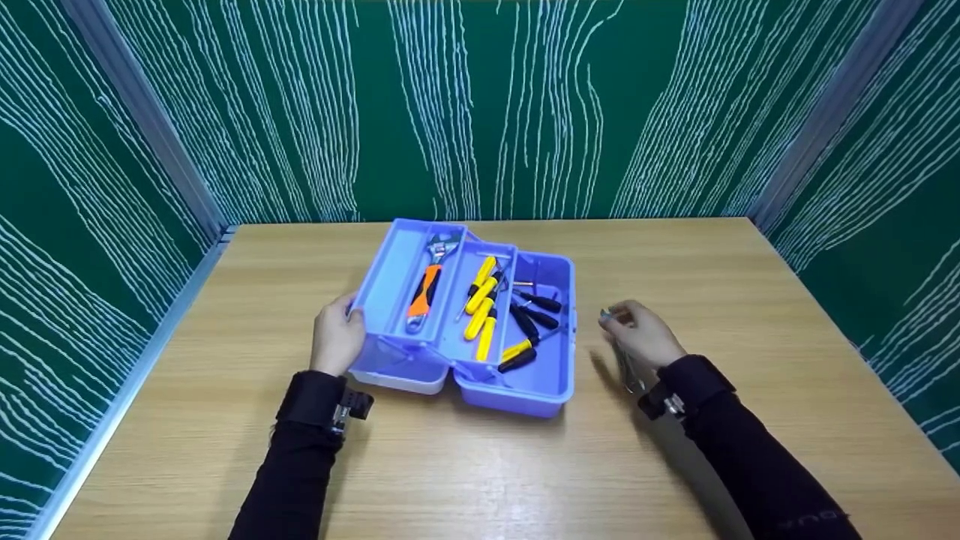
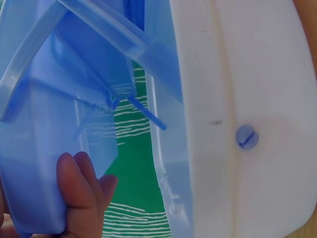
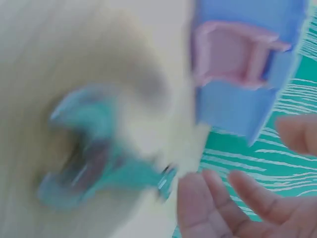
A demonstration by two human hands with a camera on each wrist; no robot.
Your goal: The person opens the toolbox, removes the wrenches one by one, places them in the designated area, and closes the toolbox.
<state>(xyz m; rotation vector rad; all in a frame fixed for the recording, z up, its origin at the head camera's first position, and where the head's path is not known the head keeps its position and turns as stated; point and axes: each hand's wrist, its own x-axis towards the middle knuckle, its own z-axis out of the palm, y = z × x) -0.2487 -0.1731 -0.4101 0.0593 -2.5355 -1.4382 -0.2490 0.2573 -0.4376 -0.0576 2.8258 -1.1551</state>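
Note:
In the head view, a blue-purple cantilever toolbox stands unfolded on the table. My left hand grips the edge of its left tray, with the fingers against the blue plastic. An orange-and-black adjustable wrench lies in that tray. Right of the box, my right hand is beside a silver wrench. The right wrist view shows this wrench's open head blurred, its far end close to the fingertips. The thumb appears apart there; whether the hand pinches the wrench is unclear.
Yellow-handled screwdrivers fill the middle tray. Several black-handled ones lie in the right compartment. A pink latch sits on the box's side. The wooden table is enclosed by green patterned walls.

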